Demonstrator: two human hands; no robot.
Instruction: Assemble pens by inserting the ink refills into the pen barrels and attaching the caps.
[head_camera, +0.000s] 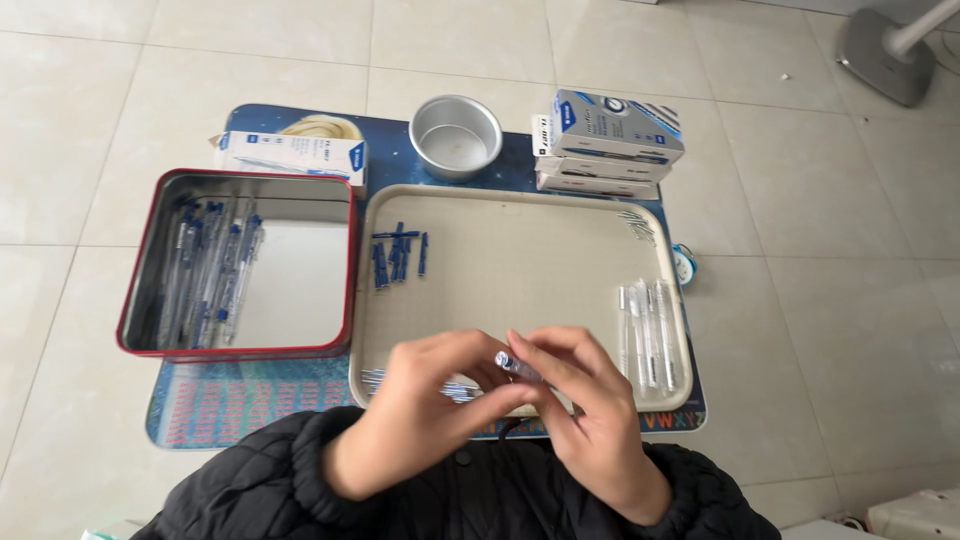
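Both hands, left hand (430, 400) and right hand (590, 410), pinch one clear pen barrel (515, 366) above the beige tray (520, 260). A fingertip slip could drop it among the loose blue caps (398, 255), or roll it off the table (250, 410).

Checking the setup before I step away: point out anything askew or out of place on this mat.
Little stands out. The stack of pen boxes sits skewed, the top box twisted across those beneath. A small round object lies half hidden under the beige tray at its right edge. Nothing looks spilled or damaged.
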